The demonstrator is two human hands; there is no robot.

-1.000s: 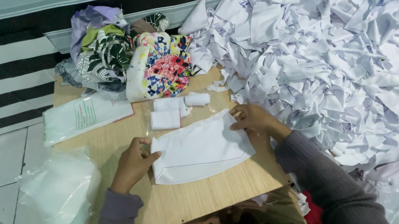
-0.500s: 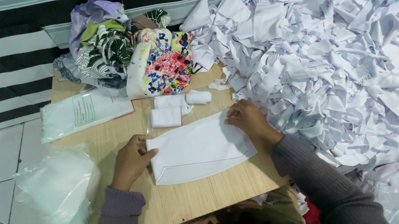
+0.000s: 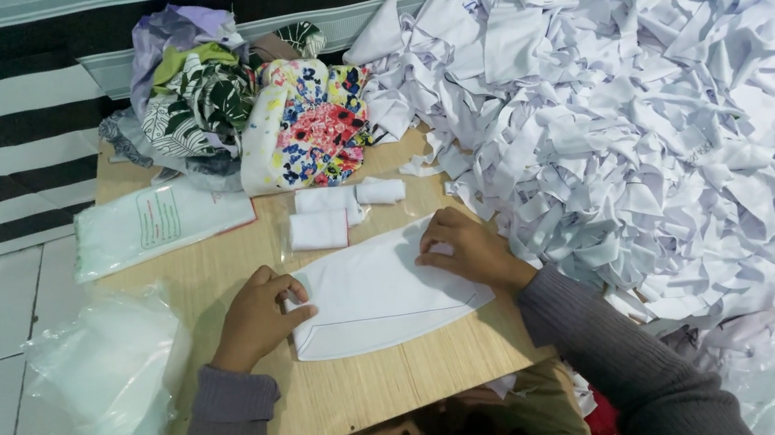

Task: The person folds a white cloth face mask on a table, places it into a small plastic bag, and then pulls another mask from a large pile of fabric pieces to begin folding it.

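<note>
Both hands flat on one white cloth piece (image 3: 380, 294), which lies on the wooden table (image 3: 401, 387) right in front of the person. Left hand (image 3: 258, 316): fingers curled loosely, tips pressing the cloth's left edge down; nothing is pinched or lifted. Right hand (image 3: 465, 252): fingers spread and pressed onto the cloth's upper right corner, palm low. The cloth looks folded once, with a curved lower edge and a thin dark line running along it.

Taking the cloth piece as the mark:
- Just above it, three small white rolls (image 3: 338, 211), one lying on a clear plastic sleeve.
- Further above, a bundle of printed fabrics (image 3: 236, 107), floral and leafy, heaped at the table's far edge.
- Up and to its left, a flat plastic packet (image 3: 161, 222) with green print.
- To its left, off the table edge, a loose clear plastic bag (image 3: 103, 389).
- To its right, almost touching the right hand, a big heap of white cloth scraps (image 3: 654, 99) that spills past the table.

Risks, as I judge them: the heap sits so close that a wrist or sleeve could drag stray scraps onto the flattened piece or knock part of the pile off the table. With only fingertips holding the left side, that edge could slip and the fold go crooked. The rolls are near enough to be nudged if the cloth is pushed upward.
</note>
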